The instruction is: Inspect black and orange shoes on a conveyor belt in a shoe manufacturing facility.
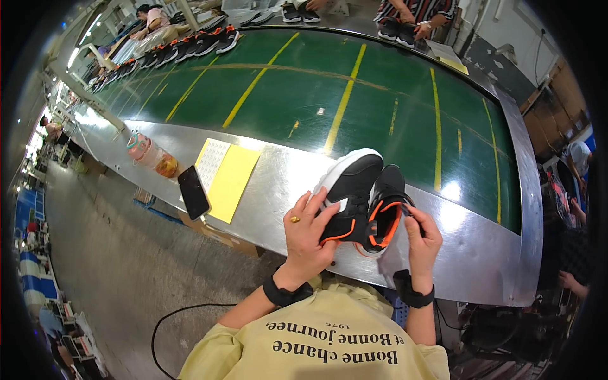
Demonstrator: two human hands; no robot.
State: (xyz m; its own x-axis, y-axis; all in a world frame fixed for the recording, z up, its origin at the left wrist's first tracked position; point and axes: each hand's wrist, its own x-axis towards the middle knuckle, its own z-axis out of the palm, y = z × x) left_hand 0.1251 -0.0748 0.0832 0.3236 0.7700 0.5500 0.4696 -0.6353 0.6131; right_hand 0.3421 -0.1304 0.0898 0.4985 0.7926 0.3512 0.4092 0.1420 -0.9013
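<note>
A pair of black sneakers with orange trim and pale soles is at the metal edge of the table in front of me. My left hand grips the left sneaker, which is tilted on its side so its white sole edge shows. Beside it, touching, is the right sneaker, its orange-lined opening turned toward me. At the collar of that shoe, my right hand pinches the rim between thumb and fingers; the fingertips are partly hidden.
A green conveyor belt with yellow lines runs beyond the metal edge. On my left lie a phone, a yellow sheet, a white sticker sheet and a bottle. More sneakers line the far side, where co-workers handle shoes.
</note>
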